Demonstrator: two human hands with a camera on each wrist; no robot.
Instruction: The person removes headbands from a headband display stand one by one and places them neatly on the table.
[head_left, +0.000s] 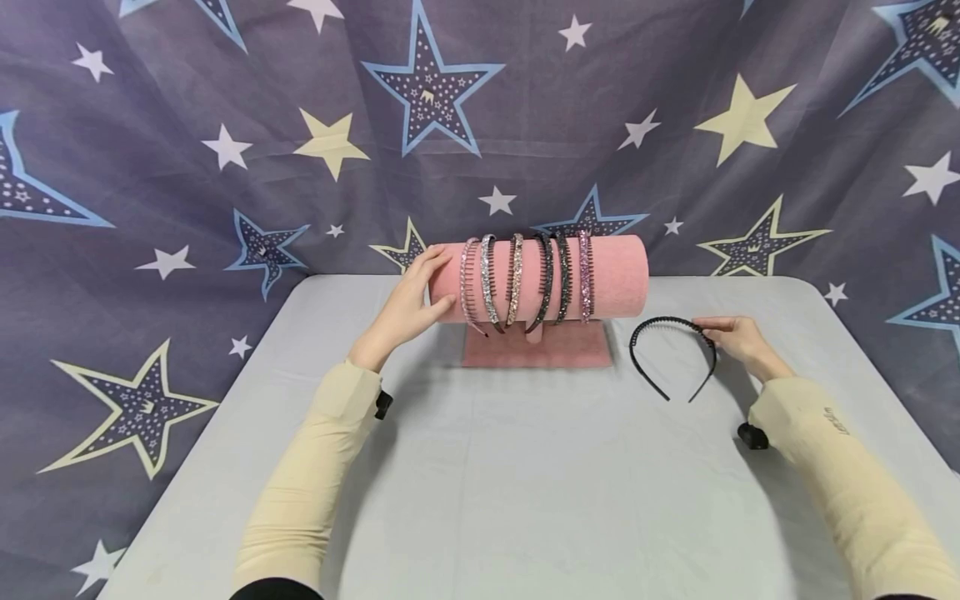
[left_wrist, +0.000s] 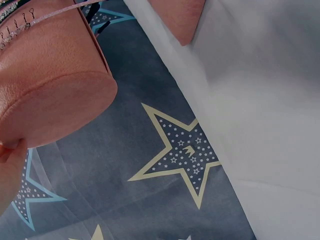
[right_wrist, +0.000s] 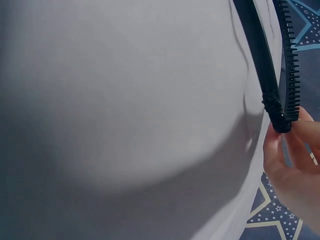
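Head: the left hand [head_left: 405,308] is gripping the pink headband stand [head_left: 624,279]; to its right, the right hand [head_left: 741,342] is pinching the black headband [head_left: 667,320]. Left wrist: fingers [left_wrist: 14,162] are touching the stand. Right wrist: the headband, probably light and springy, is suiting side holds.

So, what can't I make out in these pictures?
Roll, far side: head view, hidden by its own front.
Sleeve lettering: head view, too small to read.
Left hand: left wrist view, partly cut off by the left edge.
Held hairband: right wrist view, partly cut off by the top edge.
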